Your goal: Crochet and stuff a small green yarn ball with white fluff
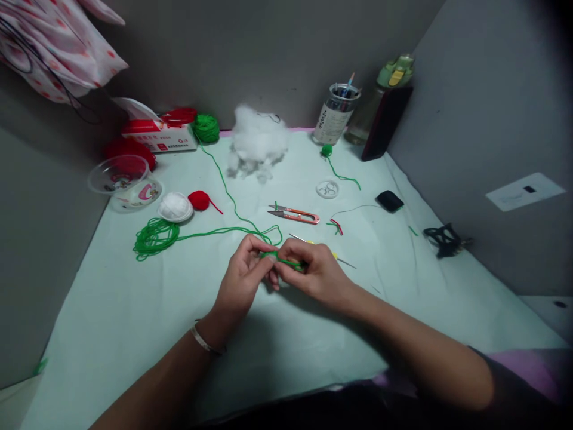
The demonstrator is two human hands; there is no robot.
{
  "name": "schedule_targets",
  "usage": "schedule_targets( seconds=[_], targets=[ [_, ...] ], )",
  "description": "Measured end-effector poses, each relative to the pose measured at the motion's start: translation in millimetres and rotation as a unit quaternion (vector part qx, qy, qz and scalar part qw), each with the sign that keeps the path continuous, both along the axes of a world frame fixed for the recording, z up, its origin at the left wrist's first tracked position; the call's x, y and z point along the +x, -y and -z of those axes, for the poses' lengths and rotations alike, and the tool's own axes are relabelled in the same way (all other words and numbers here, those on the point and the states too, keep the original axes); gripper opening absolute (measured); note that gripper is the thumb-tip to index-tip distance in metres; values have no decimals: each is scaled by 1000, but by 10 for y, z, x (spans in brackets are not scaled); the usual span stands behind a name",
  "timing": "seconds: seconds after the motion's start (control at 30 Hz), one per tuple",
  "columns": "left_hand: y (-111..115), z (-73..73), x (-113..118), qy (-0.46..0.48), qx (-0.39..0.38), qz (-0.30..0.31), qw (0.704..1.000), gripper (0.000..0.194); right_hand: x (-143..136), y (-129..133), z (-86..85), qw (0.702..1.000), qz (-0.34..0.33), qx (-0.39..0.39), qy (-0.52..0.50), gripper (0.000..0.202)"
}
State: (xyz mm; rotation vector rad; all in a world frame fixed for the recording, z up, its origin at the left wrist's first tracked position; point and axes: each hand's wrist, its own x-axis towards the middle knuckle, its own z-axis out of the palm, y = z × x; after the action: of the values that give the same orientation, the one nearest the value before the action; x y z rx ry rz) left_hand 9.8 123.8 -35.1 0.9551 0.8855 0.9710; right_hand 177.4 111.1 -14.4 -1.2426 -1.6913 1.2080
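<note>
My left hand [245,269] pinches green yarn [270,255] between thumb and fingers at the middle of the table. Close against it on the right, my right hand [316,269] is closed on the same yarn, a strand of which runs across its fingers. From behind my hands the yarn trails left to a loose green coil [156,237] and back to a green ball [206,128]. Partly hidden behind my right hand lies a crochet hook [299,237] with a yellow grip. Orange thread snips [295,214] lie just beyond my hands.
White stuffing [259,136] sits at the back. A white yarn ball [175,206] and a red one [199,200] are on the left. Toward the right are a small round dish [327,189], a pen jar [335,116], a bottle [364,113], a phone [387,122] and a black clip [445,240].
</note>
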Motion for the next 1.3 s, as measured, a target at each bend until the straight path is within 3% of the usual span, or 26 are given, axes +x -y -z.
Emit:
schedule_targets(
  seconds=[0.23, 0.47, 0.57, 0.73, 1.0, 1.2, 1.3],
  targets=[
    [32, -94, 9, 55, -62, 17, 996, 23, 10, -26, 16, 997, 62, -17, 48, 25],
    [-28, -14, -28, 41, -32, 54, 997, 21, 107, -41, -118, 999, -23, -42, 10, 19],
    [-34, 1, -25, 6, 15, 22, 1000, 16, 96, -15, -168, 997, -61, -40, -18, 17],
    [-28, 39, 14, -74, 71, -43, 994, 15, -6, 66, -78, 999, -47, 10, 13, 16],
    [-57, -26, -24, 36, -50, 32, 998, 11, 0, 27, 3, 997, 14, 31, 69, 10],
    [-68, -50, -93, 50, -25, 67, 996, 16, 41, 10, -61, 1000, 7, 3, 20, 10],
    [-77, -22, -69, 18, 13, 52, 998, 17, 37, 32, -97, 1000, -10, -6, -11, 12]
  ],
)
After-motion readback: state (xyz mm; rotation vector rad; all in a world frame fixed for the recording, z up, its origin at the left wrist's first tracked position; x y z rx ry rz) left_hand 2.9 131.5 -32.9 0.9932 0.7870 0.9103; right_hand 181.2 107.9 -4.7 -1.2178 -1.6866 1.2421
